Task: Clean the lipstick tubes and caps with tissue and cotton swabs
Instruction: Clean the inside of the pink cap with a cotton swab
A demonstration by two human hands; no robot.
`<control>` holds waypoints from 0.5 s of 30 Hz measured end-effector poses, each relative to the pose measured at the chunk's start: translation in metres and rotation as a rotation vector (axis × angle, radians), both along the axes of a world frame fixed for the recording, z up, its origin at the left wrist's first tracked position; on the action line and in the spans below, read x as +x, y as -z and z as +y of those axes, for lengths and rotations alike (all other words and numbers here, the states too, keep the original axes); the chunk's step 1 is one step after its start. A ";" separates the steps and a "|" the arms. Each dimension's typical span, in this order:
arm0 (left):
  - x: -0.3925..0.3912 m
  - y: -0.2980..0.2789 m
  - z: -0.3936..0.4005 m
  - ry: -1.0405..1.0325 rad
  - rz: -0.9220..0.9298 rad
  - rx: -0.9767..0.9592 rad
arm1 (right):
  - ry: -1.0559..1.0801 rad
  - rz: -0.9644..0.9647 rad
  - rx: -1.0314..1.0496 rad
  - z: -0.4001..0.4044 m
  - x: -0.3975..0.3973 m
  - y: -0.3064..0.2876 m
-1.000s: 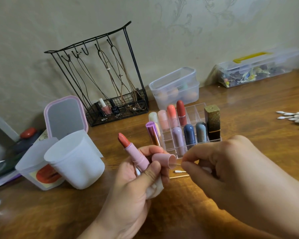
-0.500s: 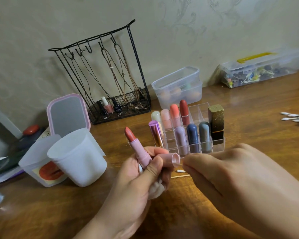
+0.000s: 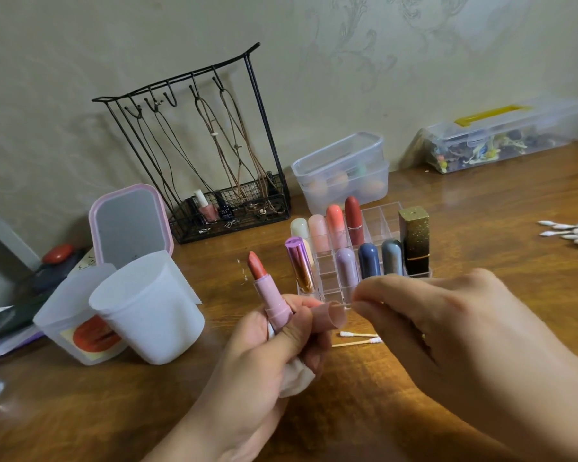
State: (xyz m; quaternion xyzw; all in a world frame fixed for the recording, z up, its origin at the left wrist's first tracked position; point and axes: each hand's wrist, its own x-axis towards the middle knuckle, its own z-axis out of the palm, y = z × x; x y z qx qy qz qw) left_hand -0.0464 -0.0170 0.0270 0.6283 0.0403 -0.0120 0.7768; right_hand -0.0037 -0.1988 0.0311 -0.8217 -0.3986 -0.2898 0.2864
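My left hand [image 3: 264, 355] grips an open pink lipstick tube [image 3: 271, 296] with its coral stick pointing up and left. The same hand holds the pink cap [image 3: 331, 316], mouth to the right, and a wad of white tissue [image 3: 296, 378] under the fingers. My right hand [image 3: 447, 335] pinches a thin cotton swab [image 3: 346, 305] whose tip goes into the cap's mouth. Behind stands a clear organiser [image 3: 374, 215] with several capped lipsticks. Two used swabs [image 3: 357, 338] lie on the table below the cap.
Two white cups [image 3: 154, 315] stand at the left beside a pink mirror [image 3: 129, 225]. A black wire rack [image 3: 214, 155] and clear plastic boxes [image 3: 341, 171] line the wall. Several fresh cotton swabs [image 3: 574, 233] lie at the right edge.
My right hand has drawn in toward the cap, and the swab tip now sits at its mouth. My left hand keeps its hold on the tube, cap and tissue.
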 end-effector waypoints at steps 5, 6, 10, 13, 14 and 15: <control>0.003 0.002 0.007 -0.002 0.071 -0.074 | 0.050 -0.034 -0.096 0.000 0.000 -0.003; 0.003 0.002 0.008 -0.001 0.088 -0.094 | 0.030 -0.006 -0.098 -0.001 -0.002 -0.004; 0.003 0.002 0.010 0.034 0.194 -0.323 | -0.069 0.156 0.051 -0.006 -0.004 -0.011; 0.004 -0.001 0.010 0.026 0.264 -0.483 | -0.087 0.190 0.152 -0.010 -0.002 -0.015; 0.005 -0.002 0.010 0.015 0.276 -0.513 | -0.073 0.181 0.152 -0.010 -0.002 -0.016; 0.005 -0.002 0.010 0.005 0.280 -0.535 | -0.052 0.165 0.140 -0.010 -0.002 -0.016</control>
